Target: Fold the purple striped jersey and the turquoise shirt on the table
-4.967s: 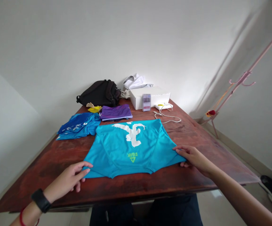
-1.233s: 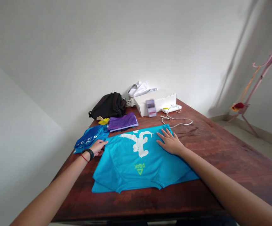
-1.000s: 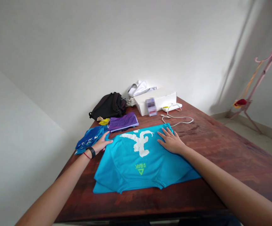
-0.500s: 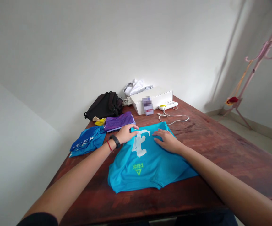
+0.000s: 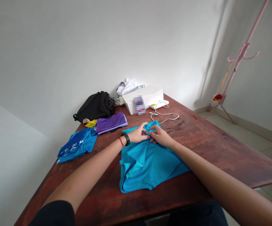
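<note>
A turquoise T-shirt [image 5: 150, 160] lies on the wooden table in front of me, its left side folded over toward the middle. The white print is out of sight, and only a speck of the green logo shows. At the shirt's far end, my left hand [image 5: 139, 133], with a black wristband and a red string at the wrist, has its fingers curled on the folded cloth. Close beside it, almost fingertip to fingertip, my right hand [image 5: 160, 135] rests on the shirt with bent, parted fingers. Some fingertips are hard to make out against the fabric.
To the left on the table [image 5: 211, 147] lie a folded blue shirt [image 5: 78, 142], purple folded cloth [image 5: 111, 121] and a yellow item [image 5: 91, 123]. Behind are a black backpack [image 5: 93, 106], a white box [image 5: 147, 94] and a white cable [image 5: 171, 118]. A pink coat stand [image 5: 238, 62] is at right.
My left hand has moved inward with the shirt's left side, folding it over the white print. My right hand has curled in toward it. The whole view has shifted slightly right.
</note>
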`<state>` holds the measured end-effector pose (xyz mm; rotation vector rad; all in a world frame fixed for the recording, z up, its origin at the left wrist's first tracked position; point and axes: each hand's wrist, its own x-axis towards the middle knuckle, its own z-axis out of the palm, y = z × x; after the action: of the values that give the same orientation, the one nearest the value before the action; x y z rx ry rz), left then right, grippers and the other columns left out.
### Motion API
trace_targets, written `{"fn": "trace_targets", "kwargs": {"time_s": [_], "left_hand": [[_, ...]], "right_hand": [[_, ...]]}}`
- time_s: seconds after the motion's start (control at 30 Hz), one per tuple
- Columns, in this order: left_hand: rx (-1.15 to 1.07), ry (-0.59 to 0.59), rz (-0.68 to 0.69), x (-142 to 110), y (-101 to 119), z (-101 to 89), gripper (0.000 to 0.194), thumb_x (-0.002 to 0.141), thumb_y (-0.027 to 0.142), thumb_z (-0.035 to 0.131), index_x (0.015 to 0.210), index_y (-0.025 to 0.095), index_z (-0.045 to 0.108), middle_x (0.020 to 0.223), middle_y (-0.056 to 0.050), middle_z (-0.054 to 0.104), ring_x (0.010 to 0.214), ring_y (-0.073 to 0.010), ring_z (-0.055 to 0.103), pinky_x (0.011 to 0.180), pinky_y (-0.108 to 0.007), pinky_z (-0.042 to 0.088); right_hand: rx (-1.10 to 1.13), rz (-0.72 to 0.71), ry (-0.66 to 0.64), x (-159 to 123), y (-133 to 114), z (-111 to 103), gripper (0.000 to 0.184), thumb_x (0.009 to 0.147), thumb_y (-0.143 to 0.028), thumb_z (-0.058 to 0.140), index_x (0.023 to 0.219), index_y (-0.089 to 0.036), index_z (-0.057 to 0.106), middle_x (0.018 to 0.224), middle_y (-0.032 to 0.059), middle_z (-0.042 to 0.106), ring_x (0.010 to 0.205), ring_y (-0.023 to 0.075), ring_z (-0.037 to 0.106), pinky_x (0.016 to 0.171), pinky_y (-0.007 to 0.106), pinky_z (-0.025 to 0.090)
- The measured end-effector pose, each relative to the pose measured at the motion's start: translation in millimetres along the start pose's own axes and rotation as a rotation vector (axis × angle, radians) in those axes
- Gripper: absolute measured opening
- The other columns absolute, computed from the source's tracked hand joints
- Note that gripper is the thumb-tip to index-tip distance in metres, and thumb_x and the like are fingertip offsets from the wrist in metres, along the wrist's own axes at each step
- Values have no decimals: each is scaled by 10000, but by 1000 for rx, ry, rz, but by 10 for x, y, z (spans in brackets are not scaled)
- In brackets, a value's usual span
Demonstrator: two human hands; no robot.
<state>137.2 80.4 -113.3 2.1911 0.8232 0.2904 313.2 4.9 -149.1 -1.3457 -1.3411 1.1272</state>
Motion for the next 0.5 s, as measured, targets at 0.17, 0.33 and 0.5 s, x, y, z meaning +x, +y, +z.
{"fn": "trace_targets", "kwargs": {"time_s": [0.17, 0.33, 0.5], "left_hand": [[18, 108, 11, -64, -119, -218, 512, 942, 196, 505, 1448, 214, 431, 1180, -118, 672, 901, -176, 693, 855, -364, 548], [124, 185, 1, 113, -248, -361, 515, 807, 199, 705, 1308, 159, 594, 1270, -161, 646, 1088, -261, 649, 1010, -432, 482], [135, 92, -36, 394, -366, -347, 502, 737, 294, 799, 1205, 155, 680, 1108, -120, 734, 1049, -263, 674, 953, -389, 510]], "right_hand": [[-158, -88, -45, -18, -8, -1, 403, 928, -350, 568, 1310, -222, 558, 756, 4, 678, 557, 164, 661, 477, 233, 481], [-255, -134, -101, 6, -13, -6, 286, 920, -354, 574, 1117, -196, 709, 797, 23, 691, 577, 148, 653, 594, 273, 520], [-227, -141, -129, 8, -13, -9, 305, 928, -422, 553, 944, -189, 748, 756, 39, 691, 621, 180, 663, 600, 303, 546]]}}
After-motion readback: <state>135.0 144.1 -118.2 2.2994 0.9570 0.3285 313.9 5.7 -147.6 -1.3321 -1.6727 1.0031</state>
